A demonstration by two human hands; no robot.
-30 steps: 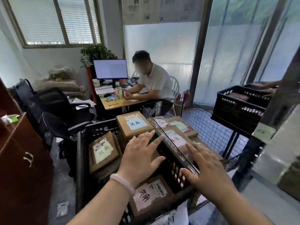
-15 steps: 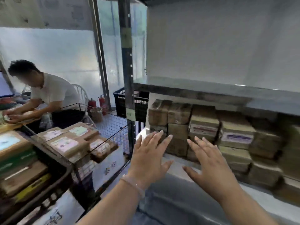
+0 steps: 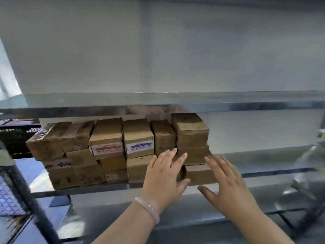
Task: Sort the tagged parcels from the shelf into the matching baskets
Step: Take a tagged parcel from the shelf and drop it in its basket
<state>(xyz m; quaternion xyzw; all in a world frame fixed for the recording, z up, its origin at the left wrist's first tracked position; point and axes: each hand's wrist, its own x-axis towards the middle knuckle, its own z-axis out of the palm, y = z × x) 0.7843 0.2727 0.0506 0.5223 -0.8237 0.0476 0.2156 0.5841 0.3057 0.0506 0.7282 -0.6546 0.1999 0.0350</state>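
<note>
Grey metal shelf (image 3: 260,155) is loaded: brown tagged parcels (image 3: 112,152) stand stacked in rows on its left part, so most sorting seems left. Left hand (image 3: 163,178) and right hand (image 3: 228,184) reach toward the stack's right end, each grip spread, holding nothing.

Soft, dim daylight glows far left of the left hand (image 3: 163,175); motion blur smears everything, worst right of the right hand (image 3: 226,184).

you face plain grey wall (image 3: 158,50) across upper view. bright frosted pane (image 3: 7,76) at your far left. blurred clear plastic bottle (image 3: 309,166), greenish top, at your far right. pale translucent bangle (image 3: 149,208) low centre.
</note>
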